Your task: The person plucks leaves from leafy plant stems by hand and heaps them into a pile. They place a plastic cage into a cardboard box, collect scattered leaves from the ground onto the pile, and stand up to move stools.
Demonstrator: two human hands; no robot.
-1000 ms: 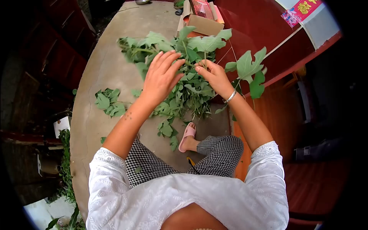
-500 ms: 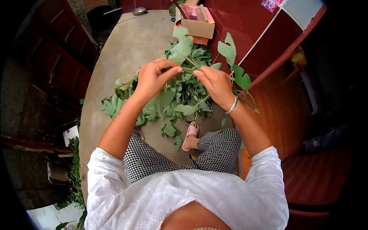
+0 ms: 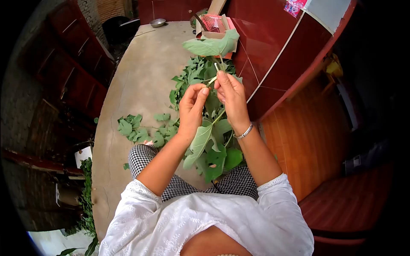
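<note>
My left hand [image 3: 193,106] pinches a pale green stem [image 3: 212,81] between thumb and fingers. Just to its right, my right hand [image 3: 230,96] grips the same stem higher up, thumb on top. A large lobed leaf [image 3: 211,45] rises above my right hand. More leaves [image 3: 200,145] hang below and between my wrists, over my lap. Behind the hands lies a heap of leafy stems [image 3: 188,74] on the concrete floor. A smaller leafy sprig [image 3: 133,128] rests on the floor to the left.
A box with a pink basket [image 3: 215,23] stands beyond the heap against the red tiled wall [image 3: 273,42]. A metal bowl [image 3: 158,22] sits at the far edge of the concrete [image 3: 128,81]. Wooden flooring [image 3: 294,141] lies through the doorway at right.
Both hands have come closer together and turned upward on the stem. The leaves that stuck out at the right now hang below my hands, over my lap.
</note>
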